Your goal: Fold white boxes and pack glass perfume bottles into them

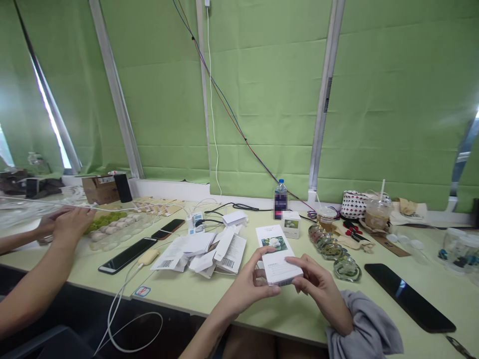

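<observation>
Both of my hands hold a small white cardboard box (pixel 282 268) tilted above the near edge of the table. My left hand (pixel 250 283) grips its left side, thumb at the bottom corner and fingers along the upper edge. My right hand (pixel 318 279) pinches the lower right corner, with a fingertip on the printed face. Just beyond is a white panel with a white-flower picture (pixel 275 243); I cannot tell whether it belongs to the held box. A similar finished-looking white box (pixel 291 224) stands upright behind.
Flattened white cartons (pixel 204 252) lie piled to the left. Phones (pixel 127 255) and white cables lie past them, near another person's hands (pixel 73 224) at an egg-carton-like tray (pixel 116 229). Right are glass-like round pieces (pixel 347 269), a black phone (pixel 409 298), drinks and a bottle (pixel 280 202).
</observation>
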The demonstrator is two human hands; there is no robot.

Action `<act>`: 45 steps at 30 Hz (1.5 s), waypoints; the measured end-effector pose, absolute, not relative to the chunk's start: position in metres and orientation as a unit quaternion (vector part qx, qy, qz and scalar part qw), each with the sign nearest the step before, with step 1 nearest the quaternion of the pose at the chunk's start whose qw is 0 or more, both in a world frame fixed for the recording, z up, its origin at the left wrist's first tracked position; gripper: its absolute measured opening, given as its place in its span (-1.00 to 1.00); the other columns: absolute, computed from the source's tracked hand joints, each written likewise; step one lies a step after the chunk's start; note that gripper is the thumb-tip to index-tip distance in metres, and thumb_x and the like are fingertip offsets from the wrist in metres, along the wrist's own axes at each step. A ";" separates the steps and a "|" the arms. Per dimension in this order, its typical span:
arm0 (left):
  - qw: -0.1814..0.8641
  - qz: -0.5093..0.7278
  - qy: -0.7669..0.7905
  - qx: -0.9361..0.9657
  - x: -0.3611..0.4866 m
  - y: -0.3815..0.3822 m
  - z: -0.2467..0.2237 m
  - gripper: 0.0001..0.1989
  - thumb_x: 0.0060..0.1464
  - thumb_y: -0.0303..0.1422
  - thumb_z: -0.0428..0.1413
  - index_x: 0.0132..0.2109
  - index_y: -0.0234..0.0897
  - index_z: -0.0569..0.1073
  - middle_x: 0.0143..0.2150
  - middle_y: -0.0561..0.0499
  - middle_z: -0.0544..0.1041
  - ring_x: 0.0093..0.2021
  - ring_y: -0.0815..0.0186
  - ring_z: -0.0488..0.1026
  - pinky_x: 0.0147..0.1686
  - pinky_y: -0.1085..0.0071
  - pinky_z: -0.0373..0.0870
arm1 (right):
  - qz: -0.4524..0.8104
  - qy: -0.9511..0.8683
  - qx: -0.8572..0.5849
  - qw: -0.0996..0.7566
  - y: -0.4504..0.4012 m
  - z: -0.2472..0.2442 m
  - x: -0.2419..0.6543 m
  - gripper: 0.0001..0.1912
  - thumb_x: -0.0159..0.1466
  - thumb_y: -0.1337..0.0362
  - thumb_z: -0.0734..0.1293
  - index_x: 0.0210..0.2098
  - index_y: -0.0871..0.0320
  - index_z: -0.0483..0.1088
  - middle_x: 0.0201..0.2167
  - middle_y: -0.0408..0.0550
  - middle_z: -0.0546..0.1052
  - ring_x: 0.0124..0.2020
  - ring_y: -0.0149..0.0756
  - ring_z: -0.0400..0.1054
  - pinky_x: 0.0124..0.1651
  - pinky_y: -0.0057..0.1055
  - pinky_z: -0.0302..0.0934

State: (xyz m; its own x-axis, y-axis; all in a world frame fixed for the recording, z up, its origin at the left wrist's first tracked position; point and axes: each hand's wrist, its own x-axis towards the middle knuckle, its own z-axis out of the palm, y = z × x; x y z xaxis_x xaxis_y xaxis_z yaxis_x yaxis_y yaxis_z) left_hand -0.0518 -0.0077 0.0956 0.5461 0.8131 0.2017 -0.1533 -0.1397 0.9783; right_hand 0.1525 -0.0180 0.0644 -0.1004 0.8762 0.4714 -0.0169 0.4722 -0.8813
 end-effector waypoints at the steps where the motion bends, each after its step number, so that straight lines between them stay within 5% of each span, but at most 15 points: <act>1: 0.599 0.406 0.260 0.639 -0.051 -0.007 0.094 -0.29 -0.13 -0.34 0.34 0.16 -0.06 0.24 0.05 -0.07 0.46 -0.05 0.19 0.46 -0.15 0.35 0.44 | 0.384 -0.632 -0.344 0.579 -0.018 0.064 0.152 -0.63 0.12 0.04 0.41 -0.10 0.00 0.52 -0.47 -0.20 0.23 -0.52 -0.41 0.24 -0.50 -0.44 0.22; 10: 0.587 0.429 0.266 0.633 -0.047 -0.008 0.094 -0.37 -0.07 -0.32 0.29 0.14 -0.08 0.25 0.01 -0.06 0.45 -0.17 0.25 0.46 -0.26 0.40 0.45 | 0.387 -0.615 -0.360 0.585 -0.019 0.068 0.147 -0.62 0.11 0.04 0.42 -0.11 0.04 0.52 -0.50 -0.22 0.22 -0.56 -0.42 0.24 -0.53 -0.45 0.23; 25: 0.590 0.429 0.255 0.635 -0.050 -0.002 0.085 -0.33 -0.14 -0.33 0.34 0.11 -0.10 0.26 0.01 -0.06 0.49 -0.07 0.19 0.49 -0.10 0.34 0.40 | 0.386 -0.601 -0.351 0.605 -0.020 0.067 0.141 -0.68 0.06 0.07 0.46 -0.21 0.02 0.56 -0.54 -0.23 0.25 -0.63 -0.47 0.21 -0.58 -0.47 0.24; 45: 0.613 0.372 0.247 0.652 -0.065 0.000 0.098 -0.26 -0.16 -0.37 0.35 0.16 -0.06 0.21 -0.03 -0.04 0.47 -0.07 0.22 0.47 -0.13 0.36 0.40 | 0.422 -0.649 -0.288 0.563 -0.022 0.062 0.146 -0.73 0.21 0.14 0.37 -0.09 -0.03 0.50 -0.45 -0.21 0.25 -0.54 -0.44 0.35 -0.49 -0.47 0.30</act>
